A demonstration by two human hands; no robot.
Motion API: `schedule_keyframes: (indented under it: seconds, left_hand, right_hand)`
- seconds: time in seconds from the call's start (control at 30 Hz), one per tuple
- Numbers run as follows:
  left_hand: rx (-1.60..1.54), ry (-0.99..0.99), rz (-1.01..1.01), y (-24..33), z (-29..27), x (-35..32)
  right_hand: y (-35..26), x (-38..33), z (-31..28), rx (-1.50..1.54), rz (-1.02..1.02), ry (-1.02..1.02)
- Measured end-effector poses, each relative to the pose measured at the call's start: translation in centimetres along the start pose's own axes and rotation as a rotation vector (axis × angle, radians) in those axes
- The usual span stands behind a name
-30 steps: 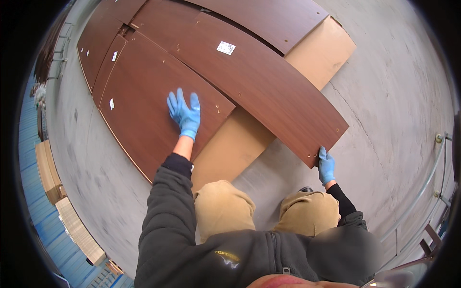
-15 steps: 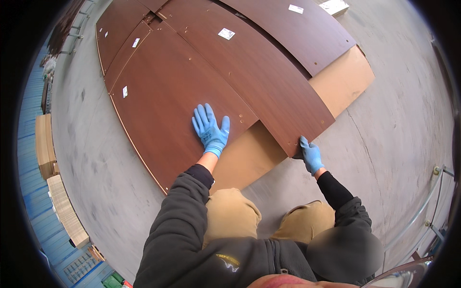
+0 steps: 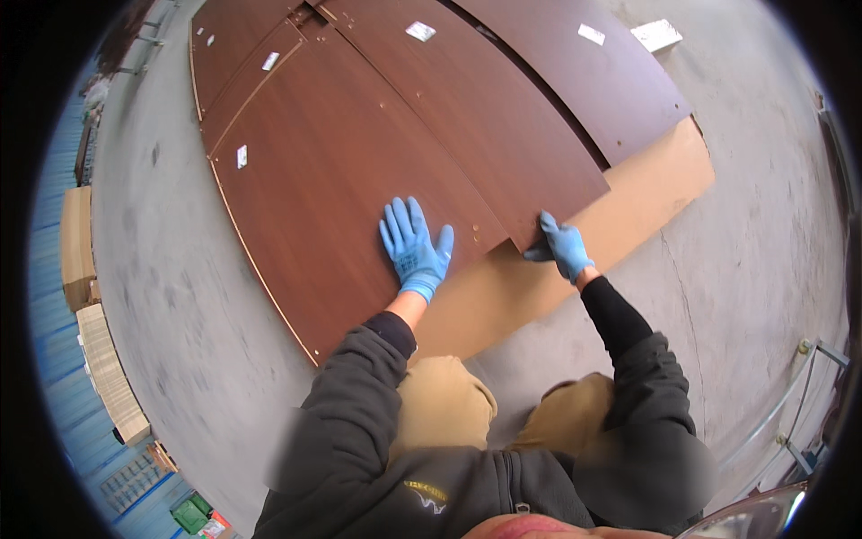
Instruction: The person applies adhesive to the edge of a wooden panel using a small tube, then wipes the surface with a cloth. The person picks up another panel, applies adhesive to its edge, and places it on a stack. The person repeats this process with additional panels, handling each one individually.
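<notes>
My left hand, in a blue work glove, rests flat with spread fingers on a wide reddish-brown wood panel. To its right lies a narrower brown panel, its near end sticking out slightly past the wide one. My gloved right hand grips that near end, thumb on top and fingers curled at the edge; the fingertips are partly hidden. Beneath the panels a tan cardboard sheet shows along the near side. Another brown panel lies farther right, across a dark gap.
White labels are stuck on the panels. A white block lies on the grey floor beyond them. Stacked boards stand along the left side, near a green bin. A metal frame stands at the right.
The narrower panel has slid away from me, pushed by my right hand, and its near end is now almost level with the wide panel's. More cardboard shows. My left hand stays flat.
</notes>
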State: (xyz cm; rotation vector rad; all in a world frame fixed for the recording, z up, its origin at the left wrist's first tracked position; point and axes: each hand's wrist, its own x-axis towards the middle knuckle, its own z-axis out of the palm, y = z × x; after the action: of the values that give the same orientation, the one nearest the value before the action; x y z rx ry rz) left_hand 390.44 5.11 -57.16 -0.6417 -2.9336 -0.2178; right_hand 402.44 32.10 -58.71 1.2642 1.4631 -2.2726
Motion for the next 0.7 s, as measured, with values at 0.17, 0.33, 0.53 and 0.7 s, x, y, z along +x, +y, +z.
schedule_keyframes:
  seconds: [0.17,0.33,0.53,0.7]
  left_hand:
    - [0.008,-0.009,0.004,0.2,0.1,-0.3]
    - [0.010,-0.001,0.010,0.0,0.2,-0.1]
    - [0.015,-0.003,0.015,0.2,0.3,-0.4]
    - [0.012,0.026,0.012,0.4,-0.1,-0.1]
  right_hand:
    - [-1.3,0.6,1.5,-0.140,0.057,0.080]
    - [-2.0,1.6,2.3,-0.232,0.051,0.080]
    - [-2.1,2.0,2.6,-0.293,0.070,0.082]
    - [-3.0,1.4,3.4,-0.260,0.075,0.122]
